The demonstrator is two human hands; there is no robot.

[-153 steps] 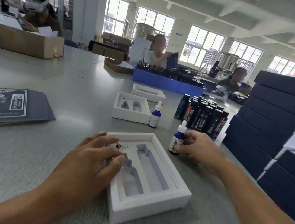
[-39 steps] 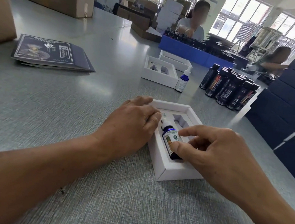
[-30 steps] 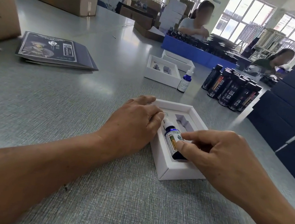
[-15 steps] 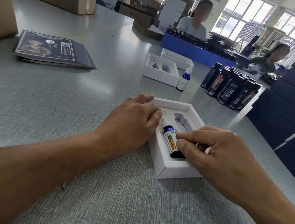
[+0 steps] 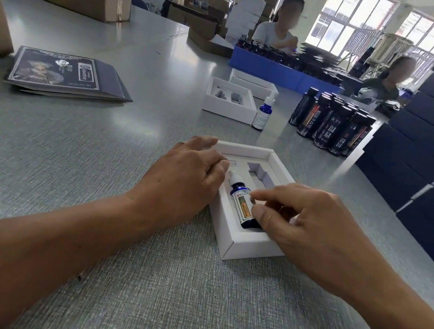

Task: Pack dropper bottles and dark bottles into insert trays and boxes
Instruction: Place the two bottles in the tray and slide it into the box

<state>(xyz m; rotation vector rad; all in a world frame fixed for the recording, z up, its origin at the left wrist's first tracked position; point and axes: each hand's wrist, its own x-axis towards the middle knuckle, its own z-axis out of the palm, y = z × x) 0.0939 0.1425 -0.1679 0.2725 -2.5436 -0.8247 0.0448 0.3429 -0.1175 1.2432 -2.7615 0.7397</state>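
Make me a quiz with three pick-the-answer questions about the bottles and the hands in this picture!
1. Where is the nearest dropper bottle?
A) lying in the white insert tray
B) standing on a booklet
C) inside a cardboard box

2. What colour is the standing dropper bottle?
A) red
B) blue
C) yellow

3. What is the right hand doing?
A) resting flat on the table
B) holding a dark bottle
C) pinching the lying dropper bottle

Answers: 1 A, it lies in the tray's left slot. 2 B, blue glass, white cap. 3 C, thumb and finger meet on it.
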